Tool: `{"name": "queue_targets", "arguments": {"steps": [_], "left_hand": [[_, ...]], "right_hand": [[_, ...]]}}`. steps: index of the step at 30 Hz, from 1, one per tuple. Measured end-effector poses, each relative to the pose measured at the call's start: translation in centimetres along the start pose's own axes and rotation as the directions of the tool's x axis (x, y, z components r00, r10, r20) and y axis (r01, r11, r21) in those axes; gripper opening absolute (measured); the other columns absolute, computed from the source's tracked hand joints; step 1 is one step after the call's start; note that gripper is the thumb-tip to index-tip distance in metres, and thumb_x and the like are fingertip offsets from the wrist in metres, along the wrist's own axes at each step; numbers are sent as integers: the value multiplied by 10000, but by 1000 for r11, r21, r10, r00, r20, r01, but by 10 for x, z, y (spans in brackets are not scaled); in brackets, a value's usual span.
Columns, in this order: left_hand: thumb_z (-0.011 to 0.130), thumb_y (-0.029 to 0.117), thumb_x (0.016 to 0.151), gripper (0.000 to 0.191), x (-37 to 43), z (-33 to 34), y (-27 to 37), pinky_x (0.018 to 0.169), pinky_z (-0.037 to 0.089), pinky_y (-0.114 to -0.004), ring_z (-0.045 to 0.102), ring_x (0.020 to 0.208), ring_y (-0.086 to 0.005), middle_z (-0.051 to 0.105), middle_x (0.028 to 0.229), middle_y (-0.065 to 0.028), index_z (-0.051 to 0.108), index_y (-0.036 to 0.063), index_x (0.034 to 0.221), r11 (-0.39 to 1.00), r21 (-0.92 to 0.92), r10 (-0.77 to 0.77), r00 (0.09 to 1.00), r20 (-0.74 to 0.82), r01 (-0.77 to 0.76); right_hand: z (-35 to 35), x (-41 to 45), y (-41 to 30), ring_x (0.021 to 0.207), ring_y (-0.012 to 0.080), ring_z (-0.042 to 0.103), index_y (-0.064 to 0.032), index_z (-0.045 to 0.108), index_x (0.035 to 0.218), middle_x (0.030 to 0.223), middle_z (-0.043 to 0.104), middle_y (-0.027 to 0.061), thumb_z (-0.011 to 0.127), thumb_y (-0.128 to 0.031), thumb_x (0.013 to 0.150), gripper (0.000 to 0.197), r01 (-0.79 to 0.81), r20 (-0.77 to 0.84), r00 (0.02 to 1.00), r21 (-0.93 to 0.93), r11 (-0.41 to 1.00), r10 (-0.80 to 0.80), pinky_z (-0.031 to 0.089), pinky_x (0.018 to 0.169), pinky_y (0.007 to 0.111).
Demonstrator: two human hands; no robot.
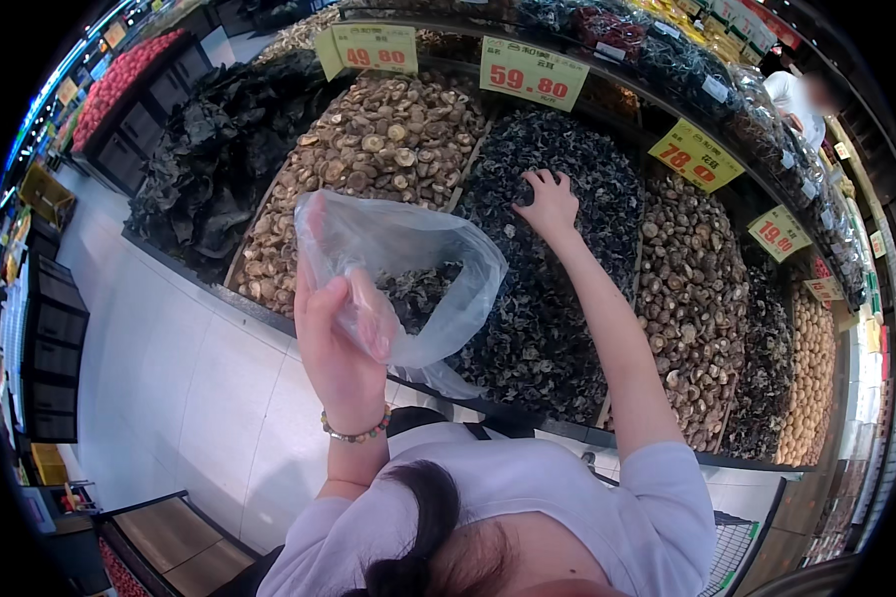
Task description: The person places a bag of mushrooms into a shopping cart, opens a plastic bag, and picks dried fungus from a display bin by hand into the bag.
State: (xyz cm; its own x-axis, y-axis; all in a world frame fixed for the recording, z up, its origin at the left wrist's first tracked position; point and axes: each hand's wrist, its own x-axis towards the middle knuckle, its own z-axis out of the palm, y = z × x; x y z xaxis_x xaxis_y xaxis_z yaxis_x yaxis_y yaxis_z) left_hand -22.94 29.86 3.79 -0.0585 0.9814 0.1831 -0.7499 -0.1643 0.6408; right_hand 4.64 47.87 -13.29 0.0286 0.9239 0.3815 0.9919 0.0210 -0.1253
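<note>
My left hand (328, 321) holds a clear plastic bag (418, 224) spread wide, its fingers partly inside the film and its thumb on the near side. Some dark pieces show through or within the bag's mouth; I cannot tell whether they lie inside it. My right hand (549, 201) reaches out over the dried black fungus (537, 328), its fingers spread and bent, the tips down at the pile. Whether any piece is between the fingers cannot be seen. Dried shiitake mushrooms (388, 127) fill the bin to the left, and darker dried mushrooms (687, 298) the one to the right.
Large dark dried sheets, likely kelp (209, 164), heap at the left. Price signs (534, 72) line the shelf of packaged goods (672, 60) behind. Wooden dividers separate the bins. A person (795, 104) stands at the upper right. A shopping cart (732, 545) shows at the lower right.
</note>
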Motion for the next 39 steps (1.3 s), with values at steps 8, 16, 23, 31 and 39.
{"name": "queue_targets", "arguments": {"steps": [8, 16, 23, 31, 39], "left_hand": [[396, 88, 871, 596, -1, 3, -1, 364, 323, -194, 337, 399, -68, 389, 546, -6, 188, 91, 1430, 1000, -15, -1, 990, -140, -1], [394, 68, 857, 620, 3, 2, -6, 369, 323, -191, 346, 410, -64, 393, 548, -7, 174, 94, 1436, 1000, -5, -17, 990, -140, 16], [397, 70, 847, 657, 10, 8, -15, 375, 332, -192, 365, 422, -71, 417, 572, -13, 145, 139, 1450, 999, 33, -27, 999, -36, 28], [393, 48, 842, 693, 18, 1, -30, 403, 368, -210, 394, 448, -90, 451, 620, -25, 108, 190, 1458, 996, -46, -68, 994, 81, 72], [434, 50, 856, 648, 25, 16, -45, 426, 348, -186, 404, 516, -63, 442, 656, -14, 186, 197, 1436, 992, -9, -124, 992, 21, 124]], "right_hand": [[0, 7, 5, 1084, 329, 479, -203, 585, 1071, 1097, 555, 10, 657, -355, 699, 408, -5, -2, 1000, -44, 999, 4, 518, 729, 436], [-18, 7, 10, 1047, 309, 517, -167, 599, 1010, 1043, 589, 30, 662, -351, 689, 376, -51, -111, 992, 103, 993, 62, 510, 747, 429], [-31, 15, 40, 845, 214, 616, -114, 630, 930, 914, 646, 99, 680, -339, 750, 293, -340, 41, 865, 780, 526, 500, 470, 713, 330], [-49, 4, 50, 866, 228, 596, -107, 540, 1074, 995, 600, 86, 612, -362, 821, 366, -256, 527, 709, 811, -526, 469, 520, 618, 433], [-115, -8, 1, 851, 210, 603, -142, 522, 1097, 967, 613, 64, 587, -330, 837, 327, -223, 473, 813, 792, -568, 340, 527, 621, 435]]}}
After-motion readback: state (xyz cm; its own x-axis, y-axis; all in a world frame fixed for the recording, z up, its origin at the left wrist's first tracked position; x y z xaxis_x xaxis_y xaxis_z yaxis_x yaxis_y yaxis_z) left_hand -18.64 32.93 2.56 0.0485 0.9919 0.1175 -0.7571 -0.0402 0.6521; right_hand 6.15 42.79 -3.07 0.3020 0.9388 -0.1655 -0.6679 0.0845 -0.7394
